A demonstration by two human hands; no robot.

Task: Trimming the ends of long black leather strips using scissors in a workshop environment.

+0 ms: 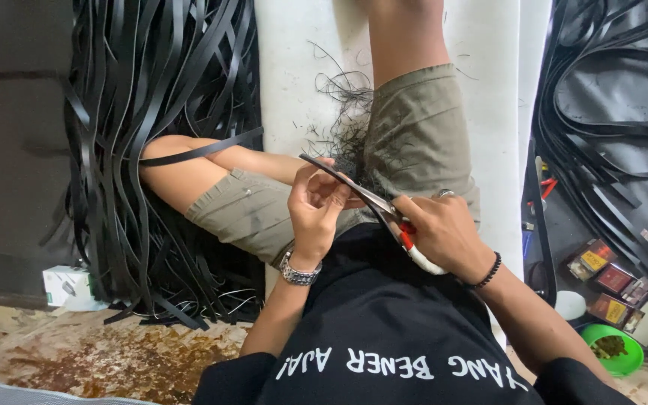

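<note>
The right hand [444, 236] closes around the red-handled steel scissors [361, 196], blades open over the lap. The left hand [315, 202] pinches a thin black rubber strip [339, 169] at the blades: judged light, limp, pliable; best gripped near the cut.

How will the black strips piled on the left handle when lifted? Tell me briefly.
The black strips would probably flop: they drape and curve loosely, one lying across the leg. They are likely light, being thin and flat. They may snag on each other, since many cross in a tangle.
</note>
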